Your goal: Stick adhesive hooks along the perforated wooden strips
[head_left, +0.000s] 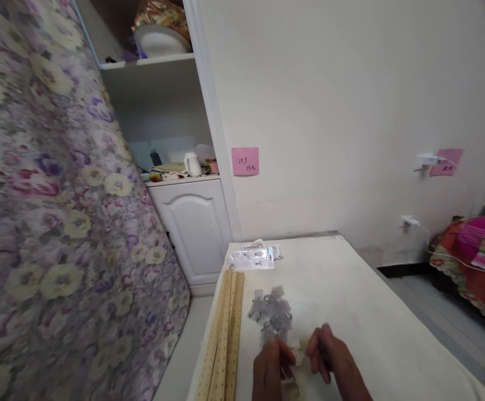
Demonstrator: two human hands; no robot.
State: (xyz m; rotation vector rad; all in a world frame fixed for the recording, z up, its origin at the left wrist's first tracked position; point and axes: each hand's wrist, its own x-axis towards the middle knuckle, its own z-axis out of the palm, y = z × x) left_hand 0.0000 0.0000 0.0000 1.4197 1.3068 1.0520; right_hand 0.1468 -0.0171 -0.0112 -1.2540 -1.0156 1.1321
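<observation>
My left hand [272, 365] and my right hand [330, 356] are low in the head view, close together over the white table [351, 289]. Their fingers curl inward around a small pale piece [297, 356] between them; the picture is too blurred to name it. Just beyond my fingertips lies a heap of several small clear plastic hooks [271, 313]. Two perforated wooden strips [224, 334] lie along the table's left edge beside my left hand.
A clear plastic packet [253, 258] lies at the table's far left corner. A flowered mattress [58, 223] leans on the left. White cabinet [196, 228] with shelves stands behind. Pink notes [245, 161] stick on the wall. A bed with bright bedding [480, 262] is right.
</observation>
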